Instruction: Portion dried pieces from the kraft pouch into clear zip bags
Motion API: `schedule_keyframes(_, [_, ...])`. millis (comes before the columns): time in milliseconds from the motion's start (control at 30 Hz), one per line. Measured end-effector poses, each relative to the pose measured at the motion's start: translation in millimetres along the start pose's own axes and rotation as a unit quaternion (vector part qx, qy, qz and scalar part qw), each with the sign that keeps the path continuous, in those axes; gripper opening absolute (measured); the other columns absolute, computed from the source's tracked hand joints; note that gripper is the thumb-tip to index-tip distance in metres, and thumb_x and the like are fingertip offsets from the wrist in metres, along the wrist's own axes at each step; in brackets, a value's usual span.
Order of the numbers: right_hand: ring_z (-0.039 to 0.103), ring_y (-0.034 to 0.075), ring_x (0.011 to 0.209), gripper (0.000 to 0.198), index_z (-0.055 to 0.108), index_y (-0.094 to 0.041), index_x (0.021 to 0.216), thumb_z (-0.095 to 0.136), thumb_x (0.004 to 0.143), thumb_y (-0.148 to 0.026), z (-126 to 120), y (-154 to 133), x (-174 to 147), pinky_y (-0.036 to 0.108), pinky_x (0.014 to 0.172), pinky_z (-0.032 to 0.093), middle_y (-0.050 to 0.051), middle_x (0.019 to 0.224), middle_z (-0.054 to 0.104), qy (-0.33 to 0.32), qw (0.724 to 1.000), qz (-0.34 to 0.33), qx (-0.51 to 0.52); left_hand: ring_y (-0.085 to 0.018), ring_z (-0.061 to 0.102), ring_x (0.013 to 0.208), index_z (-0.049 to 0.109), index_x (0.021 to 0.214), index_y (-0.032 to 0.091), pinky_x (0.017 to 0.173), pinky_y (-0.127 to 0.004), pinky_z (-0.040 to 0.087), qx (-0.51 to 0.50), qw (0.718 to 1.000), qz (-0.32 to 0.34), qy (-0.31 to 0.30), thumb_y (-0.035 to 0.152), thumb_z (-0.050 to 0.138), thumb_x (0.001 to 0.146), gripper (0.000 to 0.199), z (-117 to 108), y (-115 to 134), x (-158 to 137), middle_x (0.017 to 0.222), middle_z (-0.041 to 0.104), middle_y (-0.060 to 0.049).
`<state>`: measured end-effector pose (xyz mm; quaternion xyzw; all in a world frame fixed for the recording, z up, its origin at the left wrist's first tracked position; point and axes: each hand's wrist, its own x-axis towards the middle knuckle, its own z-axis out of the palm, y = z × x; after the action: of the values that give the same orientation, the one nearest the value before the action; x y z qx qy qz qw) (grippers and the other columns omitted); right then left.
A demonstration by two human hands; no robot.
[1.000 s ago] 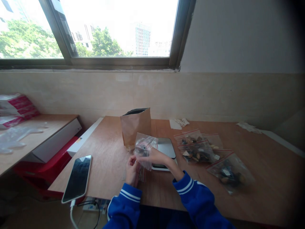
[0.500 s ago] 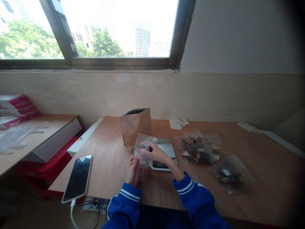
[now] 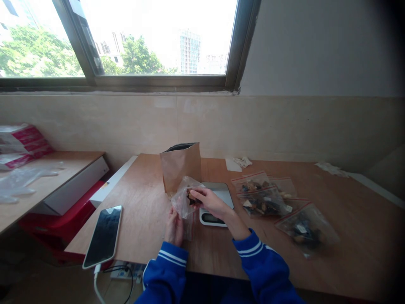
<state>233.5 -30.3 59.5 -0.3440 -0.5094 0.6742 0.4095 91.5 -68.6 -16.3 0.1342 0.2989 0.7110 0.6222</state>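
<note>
Left hand (image 3: 175, 226) and right hand (image 3: 217, 204) meet at a clear plastic bag (image 3: 186, 184) held above the table (image 3: 142, 190).
The left fingers grip the bag's lower edge at its seven o'clock; the right fingers, narrowed to a pinch, hold dark dried pieces (image 3: 191, 197) at its three o'clock (inside the bag or just in front of it, I cannot tell). Around the bag, a brown paper bag (image 3: 180, 166) stands open-topped at twelve, a scale (image 3: 221, 191) lies at three, partly hidden by the right hand, a group of filled zip bags (image 3: 264, 200) lies farther out at three, and a phone (image 3: 103, 236) with its cable plugged in rests at eight.
</note>
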Motion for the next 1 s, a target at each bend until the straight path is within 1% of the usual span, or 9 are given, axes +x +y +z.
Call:
schedule_keyframes(267, [0.055,0.011,0.061,0.033,0.069,-0.015,0.084,0.072,0.073,-0.046,-21.0,-12.6,-12.8,0.021,0.053,0.044,0.002,0.075,0.064,-0.091,0.988,0.125,0.026,-0.02,0.058,0.117,0.064,0.114,0.017,0.097,-0.028,0.05,-0.034,0.998,-0.008,0.044,0.01,0.052,0.083,0.034,1.7,4.5,0.8,0.111,0.07,-0.007])
schedule_keyframes(433, [0.054,0.01,0.062,0.037,0.069,-0.013,0.088,0.072,0.072,-0.047,-29.3,-21.7,-23.9,0.022,0.055,0.044,0.003,0.079,0.065,-0.108,0.985,0.132,0.017,-0.018,0.059,0.116,0.063,0.118,0.021,0.092,-0.024,0.053,-0.065,0.996,-0.015,0.066,0.006,0.046,0.084,0.041,1.3,7.6,0.7,0.111,0.07,-0.004])
schedule_keyframes(533, [0.054,0.01,0.063,0.042,0.068,-0.014,0.097,0.068,0.076,-0.05,-30.1,-43.8,-24.9,0.021,0.056,0.044,0.004,0.08,0.064,-0.084,0.995,0.048,0.007,-0.017,0.06,0.114,0.061,0.121,0.019,0.092,-0.024,0.053,-0.074,0.995,-0.034,0.058,0.01,0.043,0.087,0.04,-3.2,9.0,1.8,0.106,0.072,-0.006])
schedule_keyframes(633, [0.055,0.011,0.067,0.046,0.064,-0.016,0.105,0.061,0.08,-0.054,-28.0,-81.2,-7.8,0.021,0.057,0.045,0.005,0.09,0.063,0.012,0.992,-0.121,-0.036,-0.018,0.06,0.114,0.059,0.125,0.017,0.093,-0.022,0.051,-0.074,0.996,-0.054,0.018,0.014,0.045,0.088,0.04,-11.5,9.0,4.4,0.106,0.072,-0.008])
schedule_keyframes(700, [0.056,0.011,0.068,0.047,0.061,-0.018,0.108,0.057,0.082,-0.056,-25.8,-108.4,16.4,0.022,0.06,0.048,0.004,0.094,0.062,0.095,0.959,-0.244,-0.108,-0.019,0.059,0.116,0.057,0.127,0.018,0.094,-0.022,0.05,-0.07,0.996,-0.056,-0.008,0.016,0.048,0.086,0.042,-17.1,8.3,6.5,0.108,0.072,-0.008])
schedule_keyframes(767, [0.058,0.011,0.069,0.047,0.058,-0.019,0.111,0.054,0.083,-0.057,-22.9,-131.5,47.3,0.025,0.066,0.05,0.002,0.09,0.061,0.159,0.91,-0.334,-0.188,-0.02,0.058,0.116,0.055,0.13,0.019,0.096,-0.024,0.05,-0.068,0.996,-0.053,-0.024,0.016,0.049,0.086,0.044,-21.6,7.5,8.3,0.111,0.071,-0.008])
schedule_keyframes(833, [0.06,0.014,0.081,0.042,0.058,-0.019,0.11,0.055,0.085,-0.053,-18.7,-146.3,78.5,0.028,0.077,0.051,0.004,0.097,0.061,0.19,0.854,-0.406,-0.264,-0.02,0.059,0.116,0.052,0.132,0.02,0.096,-0.025,0.05,-0.07,0.996,-0.051,-0.03,0.015,0.047,0.086,0.047,-24.7,6.9,9.6,0.113,0.07,-0.008])
schedule_keyframes(933, [0.059,0.017,0.097,0.03,0.059,-0.018,0.105,0.056,0.087,-0.042,-9.9,-149.4,112.1,0.032,0.091,0.046,0.007,0.105,0.058,0.165,0.789,-0.458,-0.375,-0.018,0.06,0.114,0.048,0.136,0.02,0.095,-0.023,0.049,-0.088,0.994,-0.053,-0.037,0.014,0.046,0.087,0.049,-26.9,6.4,10.2,0.114,0.07,-0.008])
schedule_keyframes(1000, [0.059,0.018,0.099,0.024,0.059,-0.017,0.104,0.055,0.088,-0.034,-4.0,-140.6,122.1,0.032,0.093,0.046,0.008,0.106,0.057,0.123,0.772,-0.457,-0.424,-0.016,0.062,0.112,0.046,0.138,0.02,0.094,-0.021,0.049,-0.112,0.991,-0.057,-0.04,0.013,0.044,0.088,0.05,-27.2,6.0,9.9,0.113,0.07,-0.008])
